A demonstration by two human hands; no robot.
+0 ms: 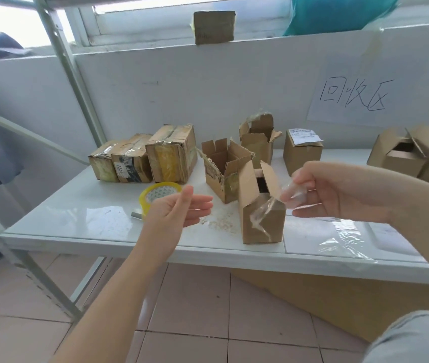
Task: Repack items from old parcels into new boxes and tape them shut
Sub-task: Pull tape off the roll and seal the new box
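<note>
1. Left hand (179,208): raised over the near edge of the tabletop (77,205). Grip spread, fingers straight and close together, holding nothing.
2. Right hand (328,191): raised at the right. Grip pinching the crumpled upper end of a clear tape strip (293,195) between thumb and fingers.
3. Clear tape strip: runs down and left from the pinch. Its lower part lies against the front face of the small box (260,218).
4. Small box: brown card, upright near the front of the tabletop, between the two hands. Top flaps stand open. The interior is dark and its contents cannot be told.
5. Tape roll (159,196): yellowish, lying flat just behind the left hand and partly hidden by it.
6. Grey metal piece (137,215): just left of the tape roll. Its kind cannot be told.
7. Open box (225,169): directly behind the small box, flaps up, edges torn.
8. Torn box (256,142): further back, with ragged flaps raised.
9. Labelled box (302,153): closed, with a white label on top, to the right of the torn box.
10. Taped parcels (132,163): three, side by side and touching, at the left rear.
11. Far boxes (415,153): open, at the right edge.
12. Crumbs (218,222): pale, scattered left of the small box.
13. Plastic sheet (344,239): clear, lying flat at the right front.
14. Paper sign (352,95): handwritten, fixed to the wall.
</note>
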